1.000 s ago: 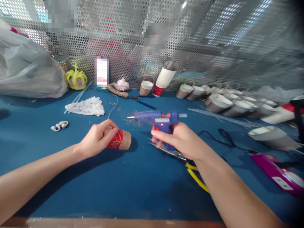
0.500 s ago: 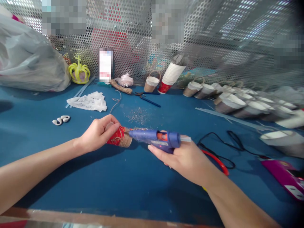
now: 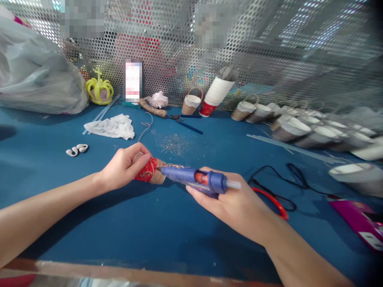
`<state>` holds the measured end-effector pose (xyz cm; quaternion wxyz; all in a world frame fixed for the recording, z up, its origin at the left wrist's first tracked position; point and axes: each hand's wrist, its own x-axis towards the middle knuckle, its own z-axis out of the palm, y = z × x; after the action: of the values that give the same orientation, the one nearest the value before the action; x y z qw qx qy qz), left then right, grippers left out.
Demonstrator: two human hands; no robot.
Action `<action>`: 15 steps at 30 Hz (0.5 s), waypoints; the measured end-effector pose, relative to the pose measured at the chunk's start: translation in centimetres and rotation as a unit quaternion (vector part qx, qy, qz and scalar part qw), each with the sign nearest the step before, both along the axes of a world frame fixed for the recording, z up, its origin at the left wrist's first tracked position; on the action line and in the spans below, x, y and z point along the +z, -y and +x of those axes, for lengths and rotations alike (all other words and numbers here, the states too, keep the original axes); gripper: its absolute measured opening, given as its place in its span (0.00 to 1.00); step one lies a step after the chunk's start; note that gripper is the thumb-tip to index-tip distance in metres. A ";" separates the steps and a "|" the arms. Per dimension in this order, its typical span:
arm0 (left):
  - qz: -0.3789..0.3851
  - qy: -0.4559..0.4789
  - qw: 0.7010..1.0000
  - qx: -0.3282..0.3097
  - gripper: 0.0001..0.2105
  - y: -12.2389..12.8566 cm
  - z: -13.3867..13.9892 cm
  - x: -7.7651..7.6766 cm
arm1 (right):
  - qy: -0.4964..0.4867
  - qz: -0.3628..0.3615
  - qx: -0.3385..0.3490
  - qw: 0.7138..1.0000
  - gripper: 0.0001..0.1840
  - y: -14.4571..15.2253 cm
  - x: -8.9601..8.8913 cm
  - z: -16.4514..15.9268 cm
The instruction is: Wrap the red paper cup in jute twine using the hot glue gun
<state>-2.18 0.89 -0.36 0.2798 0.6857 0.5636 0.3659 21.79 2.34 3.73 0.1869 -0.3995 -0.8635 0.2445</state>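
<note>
My left hand [image 3: 127,165] is closed round the rim end of a red paper cup [image 3: 147,170], which lies on its side just over the blue table. Brown twine [image 3: 158,175] wraps the cup's base end, and a loose strand runs from behind my hand toward the twine roll [image 3: 153,109]. In my right hand [image 3: 230,195] is a blue hot glue gun [image 3: 191,177] with a clear glue stick poking from its back. Its nozzle touches or nearly touches the cup at the edge of the twine. My right fingers are mostly hidden behind the gun.
Pliers [image 3: 187,122], a phone [image 3: 132,81] and a stack of paper cups [image 3: 217,95] stand or lie at the back by the perforated metal screen. Several twine-covered cups [image 3: 291,129] crowd the right. A black cord [image 3: 278,179] and purple box [image 3: 356,219] lie nearer. Earbuds [image 3: 77,150] are at left.
The glue gun has tilted, its back end dropping a little while the nozzle has slid slightly along the cup. My left hand keeps its hold on the cup.
</note>
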 end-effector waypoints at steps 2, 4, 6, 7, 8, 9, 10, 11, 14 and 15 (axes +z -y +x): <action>0.000 -0.003 1.000 0.001 0.11 0.0 0.0 0.0 | 0.003 0.010 0.013 1.000 0.08 0.1 0.1 0.0; 0.001 -0.003 1.000 0.001 0.10 0.0 0.0 0.0 | 0.006 0.022 0.016 1.000 0.07 0.1 0.3 -0.1; 0.006 -0.001 1.000 -0.001 0.10 0.0 0.0 0.0 | 0.011 0.034 0.020 0.999 0.07 0.1 0.3 0.0; 0.010 -0.002 1.000 -0.002 0.10 0.0 0.0 0.1 | 0.014 0.039 0.023 0.999 0.07 0.1 0.3 0.0; 0.013 -0.003 1.000 -0.004 0.10 0.0 0.0 0.1 | 0.017 0.043 0.026 0.999 0.07 0.1 0.3 0.0; 0.016 -0.006 1.000 -0.006 0.09 0.0 0.0 0.1 | 0.019 0.046 0.028 0.998 0.07 0.1 0.4 0.0; 0.019 -0.008 1.000 -0.007 0.09 0.0 0.0 0.1 | 0.021 0.048 0.029 0.998 0.07 0.0 0.4 0.0; 0.022 -0.010 1.000 -0.009 0.09 0.0 0.0 0.0 | 0.021 0.048 0.029 0.998 0.07 0.0 0.4 0.0; 0.034 -0.013 0.999 -0.013 0.10 0.0 0.0 0.0 | 0.028 0.041 0.017 0.999 0.08 0.0 0.7 -0.1; 0.038 -0.014 0.999 -0.014 0.10 0.0 0.0 0.0 | 0.032 0.038 0.008 0.999 0.08 -0.1 0.8 -0.2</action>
<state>-2.22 0.86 -0.40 0.2506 0.7090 0.5431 0.3736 21.61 2.40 4.50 0.1720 -0.3924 -0.8811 0.2001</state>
